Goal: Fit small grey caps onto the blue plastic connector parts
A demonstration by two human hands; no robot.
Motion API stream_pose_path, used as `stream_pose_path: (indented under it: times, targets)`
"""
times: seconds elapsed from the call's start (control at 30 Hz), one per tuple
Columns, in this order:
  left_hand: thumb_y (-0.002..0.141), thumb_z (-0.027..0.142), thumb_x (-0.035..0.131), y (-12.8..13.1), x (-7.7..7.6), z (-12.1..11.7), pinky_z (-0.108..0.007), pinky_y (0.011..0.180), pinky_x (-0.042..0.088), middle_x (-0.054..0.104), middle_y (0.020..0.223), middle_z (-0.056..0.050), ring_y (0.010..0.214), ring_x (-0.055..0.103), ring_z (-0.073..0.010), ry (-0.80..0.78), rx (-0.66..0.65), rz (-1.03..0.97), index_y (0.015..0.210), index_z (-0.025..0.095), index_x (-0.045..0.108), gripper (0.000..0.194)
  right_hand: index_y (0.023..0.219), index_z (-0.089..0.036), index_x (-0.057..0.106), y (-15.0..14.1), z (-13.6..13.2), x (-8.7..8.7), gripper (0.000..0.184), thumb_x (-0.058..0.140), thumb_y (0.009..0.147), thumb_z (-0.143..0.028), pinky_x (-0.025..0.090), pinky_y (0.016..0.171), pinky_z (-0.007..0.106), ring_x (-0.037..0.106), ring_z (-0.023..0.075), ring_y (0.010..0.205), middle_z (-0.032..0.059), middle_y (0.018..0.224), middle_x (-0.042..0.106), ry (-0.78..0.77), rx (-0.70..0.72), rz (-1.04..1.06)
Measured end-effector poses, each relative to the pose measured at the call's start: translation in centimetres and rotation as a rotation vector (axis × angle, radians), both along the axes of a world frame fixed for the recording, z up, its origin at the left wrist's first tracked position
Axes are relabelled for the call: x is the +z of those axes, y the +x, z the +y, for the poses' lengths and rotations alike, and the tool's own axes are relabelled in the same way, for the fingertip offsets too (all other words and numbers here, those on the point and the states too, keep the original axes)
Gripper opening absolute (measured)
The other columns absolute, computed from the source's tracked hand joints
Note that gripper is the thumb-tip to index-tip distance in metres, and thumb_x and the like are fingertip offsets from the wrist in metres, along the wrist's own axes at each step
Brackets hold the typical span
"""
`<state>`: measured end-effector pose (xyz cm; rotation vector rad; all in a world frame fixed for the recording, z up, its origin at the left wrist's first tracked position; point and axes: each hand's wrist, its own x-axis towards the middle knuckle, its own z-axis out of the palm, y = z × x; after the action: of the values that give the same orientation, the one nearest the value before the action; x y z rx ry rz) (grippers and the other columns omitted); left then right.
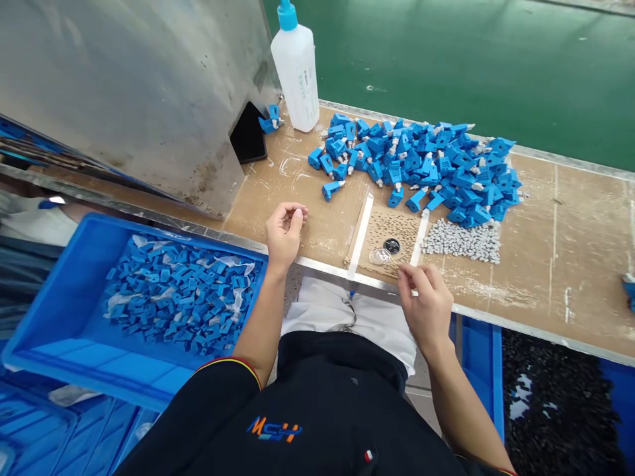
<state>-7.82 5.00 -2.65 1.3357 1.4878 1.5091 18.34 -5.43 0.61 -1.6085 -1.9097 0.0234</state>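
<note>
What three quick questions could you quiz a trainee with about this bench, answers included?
1. True or false: the white plastic bottle with the blue cap stands upright on the brown cardboard-topped bench.

2. Which lies directly beyond the heap of small, pale grey pieces, on the side away from the person?
A) The large blue plastic bin
B) The pile of angular blue plastic parts
C) The bottle

3. What is the right hand holding between its fingers?

Key:
1. True.
2. B.
3. A thin, pale stick.
</note>
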Motion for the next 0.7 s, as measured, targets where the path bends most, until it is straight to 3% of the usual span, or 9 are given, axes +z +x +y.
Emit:
stream_pose_path:
  times: [0.7]
  targets:
    - [0.091, 0.038, 0.065, 0.02, -0.02, 0.03, -0.025, 0.073, 0.058, 0.071, 0.083, -0.004, 0.076, 0.069, -0.0142, -0.006, -0.012, -0.006, 0.087, 0.020, 0.067, 0.019, 0.103, -0.023, 0.070, -0.42, -0.65, 0.03, 0.019, 0.052, 0.098, -0.021, 0.043, 0.061, 0.027, 0.054, 0.0148, 0.066, 0.0020, 0.076, 0.055, -0.028, 0.016, 0.004]
